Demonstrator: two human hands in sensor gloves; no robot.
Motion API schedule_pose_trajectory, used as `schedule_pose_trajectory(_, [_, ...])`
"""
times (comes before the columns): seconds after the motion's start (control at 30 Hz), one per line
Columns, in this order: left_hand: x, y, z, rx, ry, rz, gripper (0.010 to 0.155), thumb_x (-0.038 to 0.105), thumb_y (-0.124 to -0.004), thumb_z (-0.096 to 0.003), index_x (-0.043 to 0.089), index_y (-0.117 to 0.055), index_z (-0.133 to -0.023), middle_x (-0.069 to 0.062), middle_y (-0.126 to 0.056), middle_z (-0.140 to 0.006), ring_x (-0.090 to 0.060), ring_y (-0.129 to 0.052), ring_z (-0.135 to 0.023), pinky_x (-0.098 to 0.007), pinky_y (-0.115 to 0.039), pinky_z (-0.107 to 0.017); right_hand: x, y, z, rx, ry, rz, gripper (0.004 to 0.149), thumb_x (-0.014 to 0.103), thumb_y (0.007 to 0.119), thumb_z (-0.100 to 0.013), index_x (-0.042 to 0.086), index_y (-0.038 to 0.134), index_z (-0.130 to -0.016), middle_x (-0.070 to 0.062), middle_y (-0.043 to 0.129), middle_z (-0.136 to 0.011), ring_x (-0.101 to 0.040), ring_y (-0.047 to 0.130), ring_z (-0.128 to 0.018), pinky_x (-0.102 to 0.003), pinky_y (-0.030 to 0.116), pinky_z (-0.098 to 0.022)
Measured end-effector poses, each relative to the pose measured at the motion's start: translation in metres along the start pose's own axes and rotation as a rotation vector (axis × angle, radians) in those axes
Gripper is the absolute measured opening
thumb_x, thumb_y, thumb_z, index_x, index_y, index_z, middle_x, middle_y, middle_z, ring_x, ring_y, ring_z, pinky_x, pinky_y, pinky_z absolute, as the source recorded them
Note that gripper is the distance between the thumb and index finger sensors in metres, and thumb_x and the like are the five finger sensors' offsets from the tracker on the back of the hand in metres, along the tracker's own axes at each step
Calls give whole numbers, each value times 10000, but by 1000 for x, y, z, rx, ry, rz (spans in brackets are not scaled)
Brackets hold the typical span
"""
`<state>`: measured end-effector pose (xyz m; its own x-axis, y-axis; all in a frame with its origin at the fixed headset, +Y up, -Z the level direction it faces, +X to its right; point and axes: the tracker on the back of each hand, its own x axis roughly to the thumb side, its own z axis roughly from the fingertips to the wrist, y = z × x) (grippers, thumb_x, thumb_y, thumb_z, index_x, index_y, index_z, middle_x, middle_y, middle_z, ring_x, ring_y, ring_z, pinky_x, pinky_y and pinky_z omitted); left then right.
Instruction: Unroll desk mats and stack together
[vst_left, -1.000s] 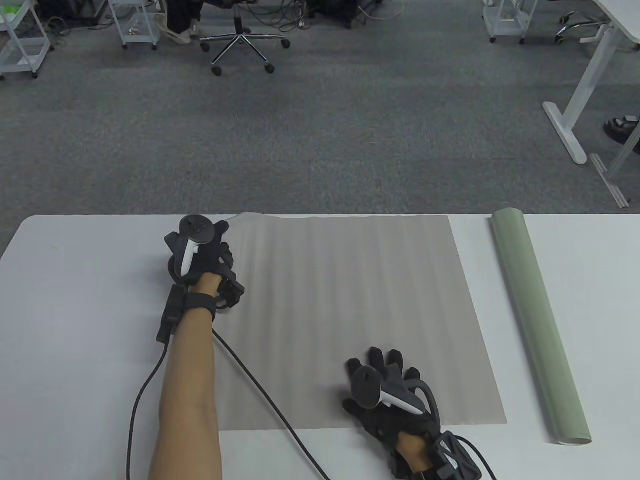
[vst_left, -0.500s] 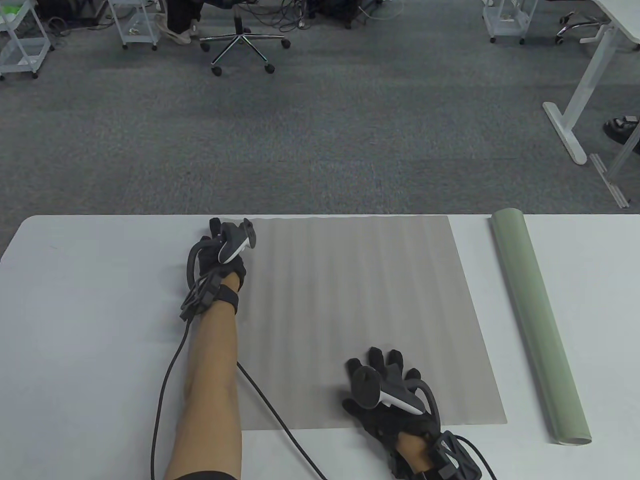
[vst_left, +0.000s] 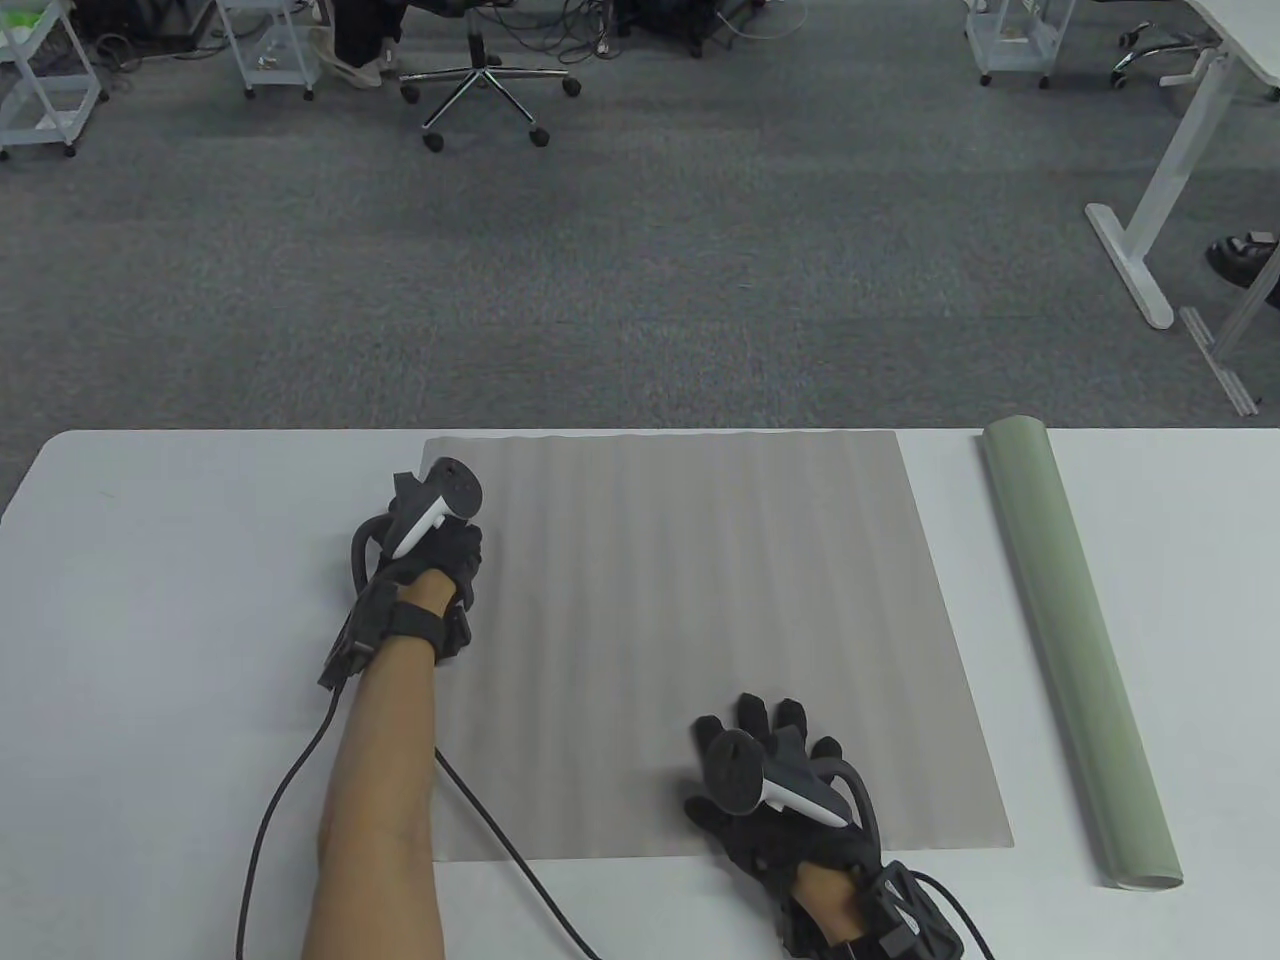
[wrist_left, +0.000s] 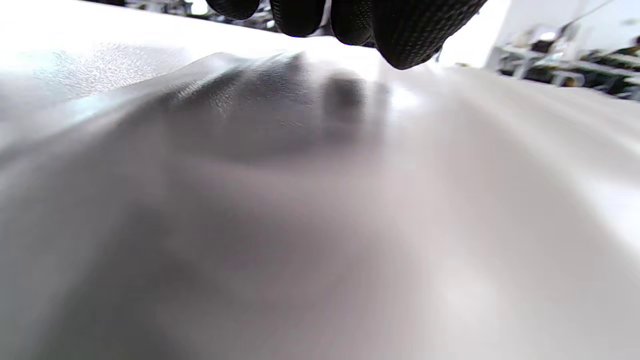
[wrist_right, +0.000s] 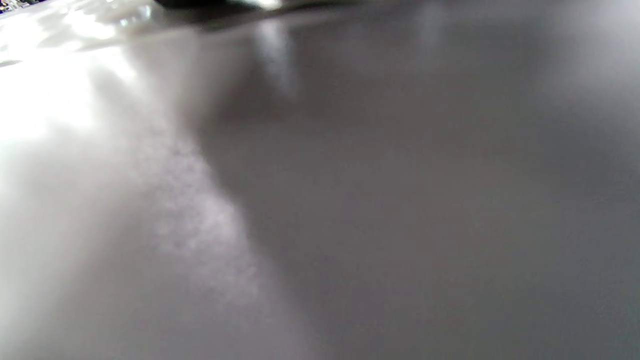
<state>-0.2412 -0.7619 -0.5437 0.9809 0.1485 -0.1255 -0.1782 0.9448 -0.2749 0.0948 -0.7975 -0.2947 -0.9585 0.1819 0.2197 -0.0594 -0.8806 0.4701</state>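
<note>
A grey desk mat lies unrolled and flat on the white table, faintly rippled. My left hand rests on its left edge, near the far left corner. In the left wrist view its fingertips hang just above the grey mat. My right hand lies open with fingers spread on the mat near its front edge. The right wrist view shows only blurred mat surface. A green mat lies rolled up to the right of the grey mat, apart from both hands.
The table's far edge runs just behind the grey mat. Black glove cables trail across the mat's near left part. Beyond the table are grey carpet, an office chair and a white desk leg.
The grey mat's far left corner was lifted and now lies flat. My left hand went to that corner, then drew back toward me along the left edge. The right hand has not moved.
</note>
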Motion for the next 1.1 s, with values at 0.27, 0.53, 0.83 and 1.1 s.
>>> schedule_pose_trajectory(0.27, [23, -20, 104, -74, -178, -15, 747, 479, -657, -601, 152, -396, -1221, -206, -297, -1314, -567, -320, -1151, -767, -380, -721, -2, 0, 0, 1, -1, -16, 779, 524, 481, -564, 220, 36, -1126, -286, -102, -1124, -686, -62, -964, -861, 148, -559])
schedule_pose_trajectory(0.53, [33, -43, 189, -8, -239, 79, 752, 506, -635, -604, 159, -401, -1228, -207, -345, -1320, -584, -333, -1153, -782, -381, -714, -3, 0, 0, -11, 2, -27, 785, 535, 503, -567, 223, 61, -1135, -276, -82, -1136, -677, -46, -976, -853, 157, -568])
schedule_pose_trajectory(0.83, [29, -68, 226, 46, -276, 160, 753, 503, -639, -601, 148, -422, -1228, -218, -376, -1318, -590, -348, -1153, -792, -375, -708, -7, -11, 10, -154, -31, -42, 753, 511, 580, -560, 218, 220, -1153, -317, 94, -1171, -703, 105, -1010, -899, 264, -571])
schedule_pose_trajectory(1.1, [32, -72, 236, 38, -319, 130, 749, 506, -636, -600, 148, -433, -1226, -223, -372, -1318, -589, -347, -1152, -794, -372, -705, -41, -70, 39, -313, 53, -116, 788, 501, 602, -552, 148, 243, -1158, -338, 123, -1171, -711, 94, -1003, -902, 242, -553])
